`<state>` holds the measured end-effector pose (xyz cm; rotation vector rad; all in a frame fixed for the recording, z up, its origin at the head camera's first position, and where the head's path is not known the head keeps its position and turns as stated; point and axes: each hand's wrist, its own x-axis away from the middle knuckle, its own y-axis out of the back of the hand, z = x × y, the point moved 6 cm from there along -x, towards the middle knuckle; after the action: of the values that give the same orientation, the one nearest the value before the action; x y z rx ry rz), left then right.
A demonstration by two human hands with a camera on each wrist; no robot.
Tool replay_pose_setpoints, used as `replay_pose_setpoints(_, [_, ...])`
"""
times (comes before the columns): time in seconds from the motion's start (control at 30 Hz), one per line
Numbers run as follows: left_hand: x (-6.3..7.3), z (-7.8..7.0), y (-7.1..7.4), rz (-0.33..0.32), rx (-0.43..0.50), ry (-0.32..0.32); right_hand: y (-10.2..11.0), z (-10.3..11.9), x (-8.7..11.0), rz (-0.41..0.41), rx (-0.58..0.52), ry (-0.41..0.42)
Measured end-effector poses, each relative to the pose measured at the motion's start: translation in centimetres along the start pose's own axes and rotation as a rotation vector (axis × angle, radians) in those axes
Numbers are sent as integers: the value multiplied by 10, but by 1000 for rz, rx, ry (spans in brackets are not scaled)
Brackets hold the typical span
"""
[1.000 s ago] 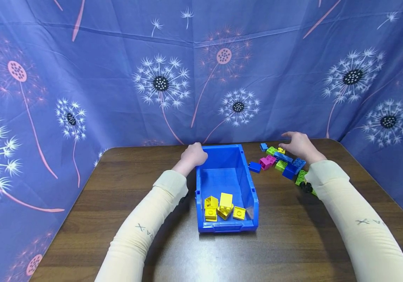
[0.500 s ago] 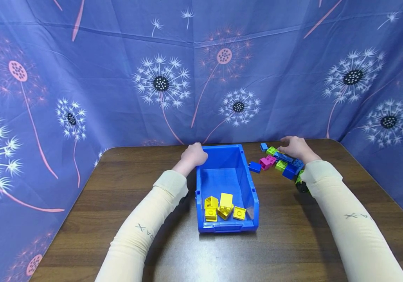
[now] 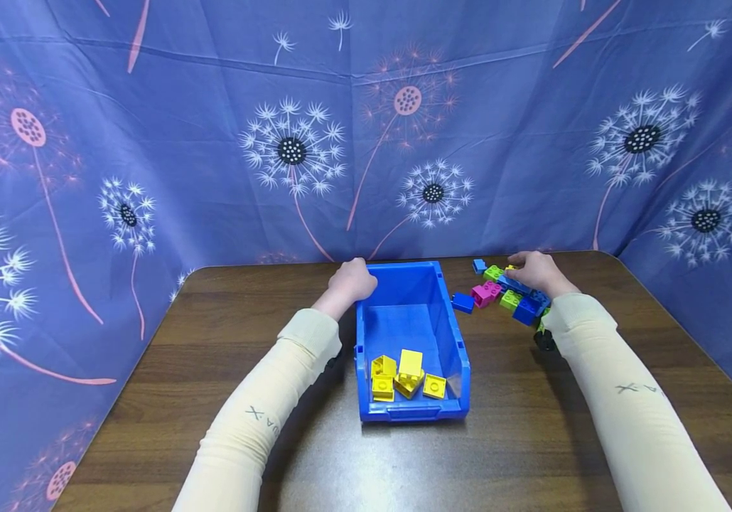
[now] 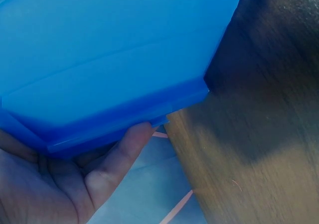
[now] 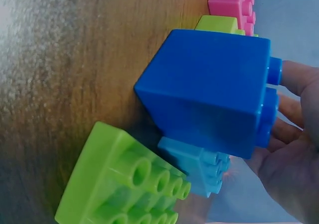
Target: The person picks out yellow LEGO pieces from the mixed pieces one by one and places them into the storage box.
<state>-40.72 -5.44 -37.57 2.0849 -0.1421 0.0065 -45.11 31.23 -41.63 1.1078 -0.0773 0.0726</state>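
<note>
My left hand (image 3: 353,280) grips the far left corner of a blue plastic bin (image 3: 413,411); in the left wrist view the thumb (image 4: 134,144) lies along the bin's rim. Several yellow bricks (image 3: 411,363) lie inside, at the bin's near end. At the far right, my right hand (image 3: 535,271) reaches over a pile of toy bricks, a yellow brick (image 3: 512,267) showing between thumb and finger. In the right wrist view a large blue brick (image 5: 204,89) hides part of the right hand (image 5: 291,134), including its fingertips.
Pink bricks (image 3: 486,293), lime bricks (image 3: 510,300), a dark blue brick (image 3: 463,303) and a small blue brick (image 3: 479,266) lie around the pile on the wooden table (image 3: 212,398). A flowered blue cloth (image 3: 212,142) hangs behind the table's far edge.
My right hand has moved down and slightly left onto the pile, closing its fingers around the yellow brick. The left hand and the bin stay where they were.
</note>
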Motion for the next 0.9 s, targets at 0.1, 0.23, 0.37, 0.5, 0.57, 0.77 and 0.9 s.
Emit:
replay_pose_setpoints(0.1, [0, 0, -1, 2, 4, 4, -1, -2, -2, -6, -10, 6])
replay_pose_setpoints(0.23, [2, 0, -1, 1, 8, 6, -3, -5, -2, 0, -15, 7])
replay_pose_setpoints(0.37, [2, 1, -1, 1, 8, 3, -4, -4, -2, -3, -13, 15])
replay_pose_setpoints(0.5, [4, 0, -1, 0, 10, 1, -5, -4, -3, -5, -14, 20])
replay_pose_setpoints(0.57, [4, 0, -1, -4, 6, 3, -5, -4, -3, -1, -13, 18])
replay_pose_setpoints(0.77, [5, 1, -2, -11, 1, 10, -5, -5, -3, -6, -13, 30])
replay_pose_setpoints(0.9, [6, 1, -3, -13, 1, 6, -6, -6, -3, -8, -16, 35])
